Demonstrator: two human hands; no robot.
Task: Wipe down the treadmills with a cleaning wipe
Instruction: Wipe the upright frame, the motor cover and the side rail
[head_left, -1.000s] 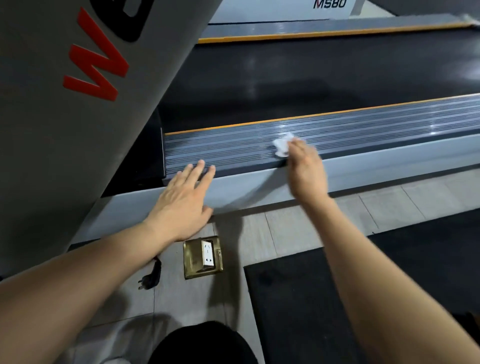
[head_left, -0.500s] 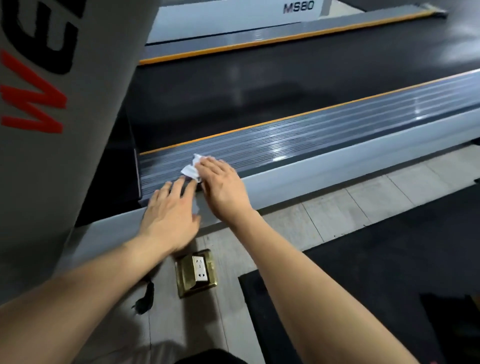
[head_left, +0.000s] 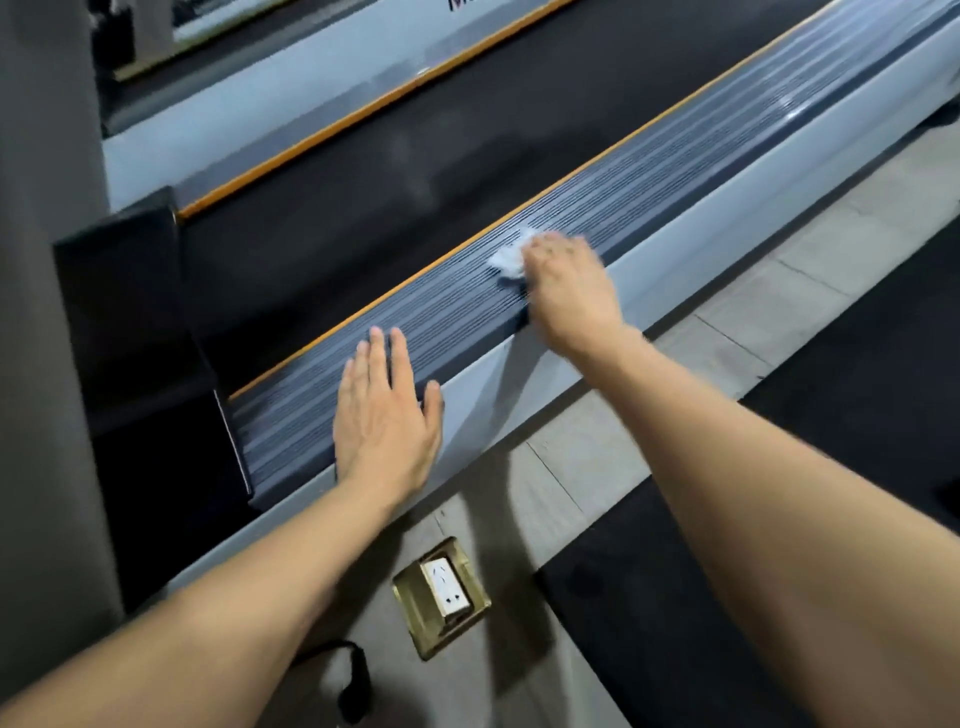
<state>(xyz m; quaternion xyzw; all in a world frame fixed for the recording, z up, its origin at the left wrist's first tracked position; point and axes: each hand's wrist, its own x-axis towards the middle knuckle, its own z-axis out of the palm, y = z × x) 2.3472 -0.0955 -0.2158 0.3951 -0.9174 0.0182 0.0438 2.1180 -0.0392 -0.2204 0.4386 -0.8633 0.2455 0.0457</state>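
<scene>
Right now the right hand (head_left: 569, 288), in the middle of the frame, presses a crumpled white wipe (head_left: 510, 258) on the ribbed side rail (head_left: 649, 197) of the treadmill, fingers curled over it. The left hand (head_left: 385, 415) lies flat, fingers spread, lower left on the rail. The small wipe could slip out or bunch on the ribs, I think, leaving strips uncleaned.

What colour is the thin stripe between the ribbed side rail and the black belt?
Orange; the stripe shows clearly in the head view, its only view.
</scene>
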